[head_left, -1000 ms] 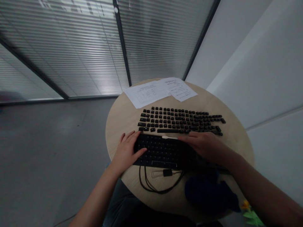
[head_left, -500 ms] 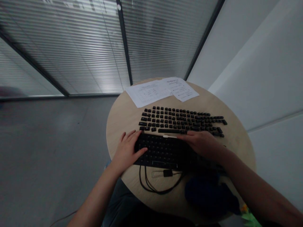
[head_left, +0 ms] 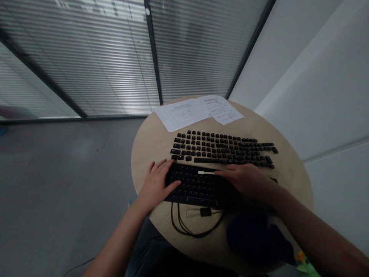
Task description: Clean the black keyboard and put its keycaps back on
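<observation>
A black keyboard base [head_left: 198,186] with its keycaps off lies near the front of the round table. My left hand [head_left: 157,184] rests on its left end, fingers and thumb spread, holding the edge. In my right hand [head_left: 240,177] is a thin white swab [head_left: 205,172], pinched at the fingertips, its tip pointing left over the upper rows of the base. Just behind the base, loose black keycaps [head_left: 207,149] are laid out in rows, with the long space bar [head_left: 206,160] in the nearest row.
Two printed sheets [head_left: 184,114] lie at the table's [head_left: 144,146] far side. A black cable [head_left: 198,234] with a plug [head_left: 205,211] loops in front of the keyboard base. Dark blue cloth [head_left: 256,238] sits at the front right, below my right forearm.
The swab in my right hand has moved from the back edge of the base slightly toward me, over the upper rows. My left hand keeps its place on the base.
</observation>
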A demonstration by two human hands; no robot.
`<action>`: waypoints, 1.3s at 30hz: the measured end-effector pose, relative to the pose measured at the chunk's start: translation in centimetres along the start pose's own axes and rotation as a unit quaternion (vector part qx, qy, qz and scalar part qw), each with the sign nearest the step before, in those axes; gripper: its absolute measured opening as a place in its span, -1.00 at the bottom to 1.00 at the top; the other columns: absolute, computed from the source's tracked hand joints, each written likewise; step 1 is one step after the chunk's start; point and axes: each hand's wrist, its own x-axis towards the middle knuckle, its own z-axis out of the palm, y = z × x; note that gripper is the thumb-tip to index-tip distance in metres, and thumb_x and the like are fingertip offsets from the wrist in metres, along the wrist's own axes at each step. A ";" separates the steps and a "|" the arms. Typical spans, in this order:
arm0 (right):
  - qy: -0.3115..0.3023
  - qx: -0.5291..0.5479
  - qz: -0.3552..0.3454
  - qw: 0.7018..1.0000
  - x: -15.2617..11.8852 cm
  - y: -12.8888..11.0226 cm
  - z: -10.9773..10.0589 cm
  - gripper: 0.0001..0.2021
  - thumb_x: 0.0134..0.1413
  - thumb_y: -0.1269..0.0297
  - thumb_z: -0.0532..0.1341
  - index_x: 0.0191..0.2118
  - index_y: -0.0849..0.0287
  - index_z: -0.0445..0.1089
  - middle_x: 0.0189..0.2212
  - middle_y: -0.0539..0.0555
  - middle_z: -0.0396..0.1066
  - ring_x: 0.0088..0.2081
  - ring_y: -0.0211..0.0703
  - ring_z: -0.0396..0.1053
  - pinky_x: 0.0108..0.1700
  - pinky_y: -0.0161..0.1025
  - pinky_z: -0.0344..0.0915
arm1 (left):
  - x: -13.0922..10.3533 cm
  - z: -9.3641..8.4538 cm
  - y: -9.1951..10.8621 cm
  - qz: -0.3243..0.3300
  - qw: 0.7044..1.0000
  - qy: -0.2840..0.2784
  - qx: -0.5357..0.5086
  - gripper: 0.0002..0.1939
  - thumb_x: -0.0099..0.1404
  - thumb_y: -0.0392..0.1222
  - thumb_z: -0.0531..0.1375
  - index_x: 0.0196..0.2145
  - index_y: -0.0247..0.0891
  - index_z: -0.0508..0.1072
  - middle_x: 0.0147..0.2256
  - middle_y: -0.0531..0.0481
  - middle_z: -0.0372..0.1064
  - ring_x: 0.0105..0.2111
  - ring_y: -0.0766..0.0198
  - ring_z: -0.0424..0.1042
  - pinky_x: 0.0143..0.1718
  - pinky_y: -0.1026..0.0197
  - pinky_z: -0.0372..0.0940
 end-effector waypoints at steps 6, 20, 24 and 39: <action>0.022 0.013 0.016 1.000 0.1 0.0 -0.7 -0.54 0.26 0.48 0.18 0.20 -0.08 0.45 -0.31 -0.01 0.53 -0.43 -0.26 0.44 -0.39 -0.33 0.19 | 0.0 0.0 0.0 -0.002 1.000 -0.004 0.004 -0.30 0.34 0.13 0.22 0.32 -0.23 0.22 0.25 -0.27 0.34 0.30 -0.17 0.23 0.34 -0.42 -0.02; 0.002 0.008 0.023 1.000 -3.0 2.1 -0.9 -0.52 0.22 0.50 0.17 0.17 -0.11 0.46 -0.25 0.01 0.58 -0.36 -0.20 0.52 -0.33 -0.31 0.31 | 0.1 0.1 0.0 -0.001 1.000 -0.001 0.004 -0.30 0.34 0.14 0.22 0.32 -0.19 0.24 0.24 -0.25 0.36 0.30 -0.18 0.24 0.34 -0.41 -0.01; -0.031 0.014 0.012 0.999 -2.0 1.2 -1.1 -0.56 0.23 0.51 0.16 0.11 -0.06 0.51 -0.28 0.02 0.59 -0.38 -0.20 0.52 -0.35 -0.30 0.30 | 0.1 0.1 0.0 0.000 1.000 -0.002 0.010 -0.30 0.35 0.15 0.21 0.31 -0.23 0.23 0.25 -0.27 0.35 0.30 -0.17 0.23 0.34 -0.40 -0.02; -0.041 -0.026 0.045 0.998 -0.7 1.0 -1.2 -0.55 0.28 0.47 0.16 0.18 -0.11 0.47 -0.27 0.04 0.55 -0.38 -0.19 0.49 -0.37 -0.29 0.22 | 0.2 0.1 0.0 -0.002 1.000 -0.006 0.014 -0.30 0.34 0.12 0.23 0.31 -0.26 0.24 0.25 -0.27 0.34 0.31 -0.16 0.23 0.35 -0.40 -0.03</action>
